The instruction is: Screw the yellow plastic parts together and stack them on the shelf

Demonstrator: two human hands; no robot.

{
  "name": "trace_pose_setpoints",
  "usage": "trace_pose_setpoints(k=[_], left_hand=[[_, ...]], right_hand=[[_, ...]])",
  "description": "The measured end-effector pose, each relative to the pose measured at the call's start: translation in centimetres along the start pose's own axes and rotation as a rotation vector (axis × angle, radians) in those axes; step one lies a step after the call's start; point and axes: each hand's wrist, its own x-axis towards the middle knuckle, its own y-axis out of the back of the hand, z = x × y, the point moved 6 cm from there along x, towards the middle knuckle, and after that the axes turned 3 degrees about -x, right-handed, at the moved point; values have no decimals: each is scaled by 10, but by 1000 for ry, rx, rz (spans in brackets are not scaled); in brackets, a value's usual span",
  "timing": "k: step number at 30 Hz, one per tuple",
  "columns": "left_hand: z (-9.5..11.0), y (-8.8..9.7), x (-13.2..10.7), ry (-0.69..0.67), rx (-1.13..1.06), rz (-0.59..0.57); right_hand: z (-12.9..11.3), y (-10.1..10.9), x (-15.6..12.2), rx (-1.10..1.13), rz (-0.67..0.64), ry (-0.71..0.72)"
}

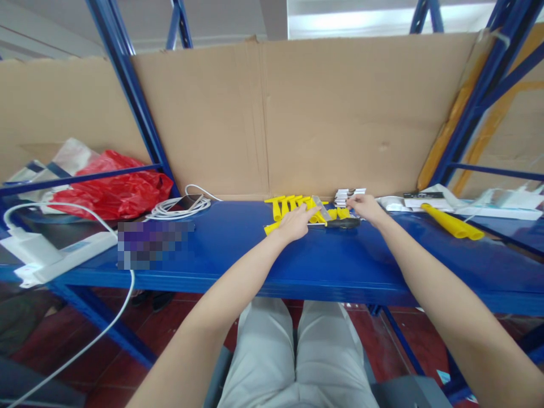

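Observation:
My left hand (294, 224) lies over a group of yellow plastic pieces (277, 211), its index finger stretched toward a translucent greyish strip (322, 208). Whether that fingertip presses the strip or a yellow piece is unclear. Beside it rests a tool with a black handle (343, 223), perhaps a screwdriver, its metal shaft pointing left toward my fingers. Further right, my right hand (366, 207) has its fingers pinched together at the edge of a small stack of white pieces (342, 197). What sits between those fingertips is too small to make out.
Two yellow cone-shaped tubes (453, 221) lie at the right near a white power strip (501, 209). To the left are a coiled white cable (178, 208), a red plastic bag (121, 184) and another power strip (72, 258). A cardboard panel (340, 113) backs the blue shelf (221, 249).

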Motion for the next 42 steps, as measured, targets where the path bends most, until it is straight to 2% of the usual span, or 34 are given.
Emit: trace_pose_setpoints(k=[2, 5, 10, 14, 20, 27, 37, 42], left_hand=[[0, -1, 0, -1, 8, -4], [0, -1, 1, -7, 13, -8], [1, -1, 0, -7, 15, -19], [1, 0, 0, -11, 11, -25], [-1, -1, 0, -3, -19, -13], [-3, -3, 2, -12, -49, 1], [-7, -5, 4, 20, -78, -5], [-8, -4, 3, 36, -84, -4]], right_hand=[[10, 6, 8, -280, 73, 79], [25, 2, 13, -495, -7, 96], [30, -5, 13, -631, -122, 40], [22, -10, 18, -750, -182, -49], [8, -24, 24, -860, -264, -76], [9, -29, 24, -882, -281, -132], [11, -21, 9, -755, -173, -187], [12, -8, 9, -648, 9, -223]])
